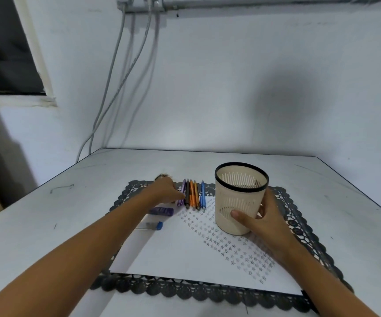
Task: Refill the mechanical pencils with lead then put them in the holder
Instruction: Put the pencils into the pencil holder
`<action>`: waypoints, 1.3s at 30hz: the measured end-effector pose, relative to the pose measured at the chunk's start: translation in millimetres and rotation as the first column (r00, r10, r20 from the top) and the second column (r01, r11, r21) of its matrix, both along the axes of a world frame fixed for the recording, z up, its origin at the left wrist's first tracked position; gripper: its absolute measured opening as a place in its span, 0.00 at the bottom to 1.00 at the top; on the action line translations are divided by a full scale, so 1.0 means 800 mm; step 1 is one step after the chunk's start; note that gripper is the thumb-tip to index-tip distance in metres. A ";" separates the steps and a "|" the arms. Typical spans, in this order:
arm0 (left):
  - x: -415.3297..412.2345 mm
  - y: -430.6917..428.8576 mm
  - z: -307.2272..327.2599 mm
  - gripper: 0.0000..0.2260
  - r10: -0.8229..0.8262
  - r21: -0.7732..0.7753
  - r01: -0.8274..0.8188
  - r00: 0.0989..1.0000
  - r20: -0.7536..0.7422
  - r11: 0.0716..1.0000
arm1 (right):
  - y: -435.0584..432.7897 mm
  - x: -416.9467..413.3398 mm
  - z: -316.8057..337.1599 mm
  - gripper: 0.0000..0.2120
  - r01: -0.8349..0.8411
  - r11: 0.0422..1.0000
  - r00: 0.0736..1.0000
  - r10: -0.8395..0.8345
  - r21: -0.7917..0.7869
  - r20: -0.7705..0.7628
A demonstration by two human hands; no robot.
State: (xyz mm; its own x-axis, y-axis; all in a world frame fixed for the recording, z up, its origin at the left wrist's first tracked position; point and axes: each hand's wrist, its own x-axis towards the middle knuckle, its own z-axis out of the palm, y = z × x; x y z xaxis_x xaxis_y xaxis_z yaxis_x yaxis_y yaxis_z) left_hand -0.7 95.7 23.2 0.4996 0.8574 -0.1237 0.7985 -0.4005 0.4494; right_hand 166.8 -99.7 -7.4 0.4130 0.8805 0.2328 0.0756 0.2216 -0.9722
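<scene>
Several mechanical pencils lie side by side on the far part of the mat: a purple pencil [182, 192], a black pencil [187, 193], two orange pencils [193, 193] and a blue pencil [203, 193]. My left hand [165, 191] rests at the purple pencil, fingertips touching it; whether it grips it I cannot tell. My right hand [261, 217] is wrapped around the beige slotted holder [239, 197], which stands upright right of the pencils. A purple lead case [162, 211] and a clear lead tube with a blue cap [151, 225] lie beside my left forearm.
A white sheet with printed stars [185, 252] covers a black lace mat [299, 220] on the white table [48, 216]. The wall stands just behind the table; cables [116, 72] hang down at the back left.
</scene>
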 end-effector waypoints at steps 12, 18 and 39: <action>0.009 -0.005 0.001 0.10 0.155 -0.013 -0.155 0.988 0.024 0.988 | -0.002 -0.003 0.003 0.46 -0.038 0.999 0.998 0.037 -0.016 -0.047; 0.004 -0.005 0.009 0.10 0.246 -0.002 -0.251 0.949 0.198 0.968 | -0.002 -0.002 0.003 0.46 -0.041 0.999 0.998 0.040 -0.017 -0.042; 0.020 -0.100 0.223 0.06 -0.465 0.392 0.471 0.878 -0.117 0.790 | -0.001 0.000 0.001 0.48 -0.058 0.998 0.998 0.057 -0.020 -0.030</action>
State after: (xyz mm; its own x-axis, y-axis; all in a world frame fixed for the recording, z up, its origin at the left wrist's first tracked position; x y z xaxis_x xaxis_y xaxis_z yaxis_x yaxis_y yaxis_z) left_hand 15.1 15.5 201.6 0.8534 0.4945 0.1649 0.4716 -0.8672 0.1598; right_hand 166.6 -100.8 -6.7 0.3681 0.9075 0.2023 0.0344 0.2042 -0.9783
